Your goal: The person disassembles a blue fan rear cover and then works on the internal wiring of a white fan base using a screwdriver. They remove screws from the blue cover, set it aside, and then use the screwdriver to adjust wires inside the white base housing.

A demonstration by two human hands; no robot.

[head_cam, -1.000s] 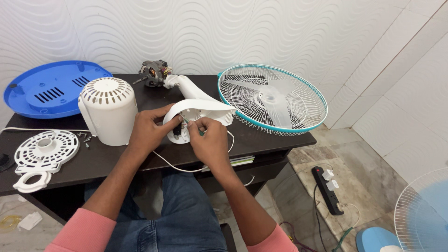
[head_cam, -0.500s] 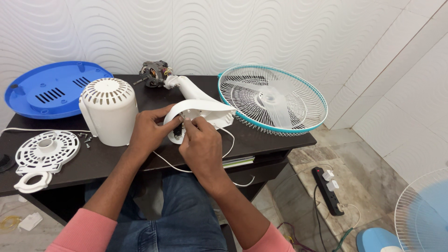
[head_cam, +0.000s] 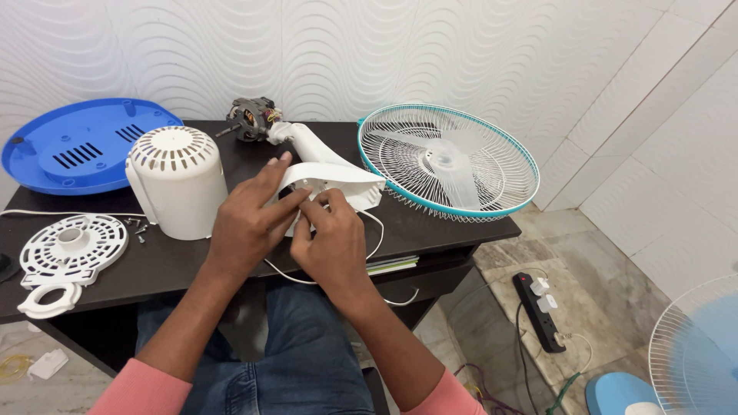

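My left hand (head_cam: pixel 247 219) grips the near end of a white plastic fan neck housing (head_cam: pixel 338 178) that lies on the dark table (head_cam: pixel 184 257). My right hand (head_cam: pixel 330 242) sits just right of it, fingertips pinched at the housing's underside; what they pinch is hidden. The housing's white neck (head_cam: pixel 304 140) runs back to a bare fan motor (head_cam: pixel 250 119). A white wire (head_cam: pixel 369 238) loops out under my right hand.
A white vented motor cover (head_cam: pixel 177 180) stands left of my hands, a blue fan base (head_cam: pixel 69 146) behind it. A white round grille plate (head_cam: pixel 65 246) and loose screws (head_cam: pixel 137 227) lie at left. A teal-rimmed fan guard (head_cam: pixel 450 161) overhangs the table's right edge. A power strip (head_cam: pixel 542 307) lies on the floor.
My right hand has shifted left and closed in against my left hand at the housing's near end. The left hand has stayed on the housing.
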